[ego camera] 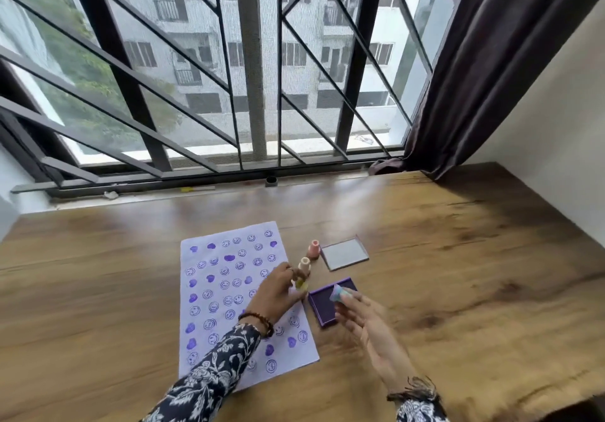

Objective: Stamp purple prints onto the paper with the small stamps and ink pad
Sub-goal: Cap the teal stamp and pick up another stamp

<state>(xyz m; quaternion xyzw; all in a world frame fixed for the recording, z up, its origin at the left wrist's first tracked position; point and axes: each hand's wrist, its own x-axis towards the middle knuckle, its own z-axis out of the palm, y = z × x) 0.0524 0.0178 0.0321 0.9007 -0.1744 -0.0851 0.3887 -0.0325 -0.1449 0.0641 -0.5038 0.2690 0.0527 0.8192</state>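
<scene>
A white paper [226, 290] covered with several purple smiley and heart prints lies on the wooden table. The open purple ink pad [322, 307] sits just right of it. My right hand [366, 326] holds a small pale blue stamp [339, 292] over the pad's far corner. My left hand [278, 294] rests on the paper's right edge, its fingers pinching a small yellow stamp [302, 283]. Beside it stand a cream stamp [304, 264] and a pink stamp [314, 248], both upright.
The ink pad's lid [344, 254] lies flat behind the pad. The wooden table [458, 274] stretches wide on both sides. A barred window [255, 94] runs along the far edge, with a dark curtain [484, 61] at the right.
</scene>
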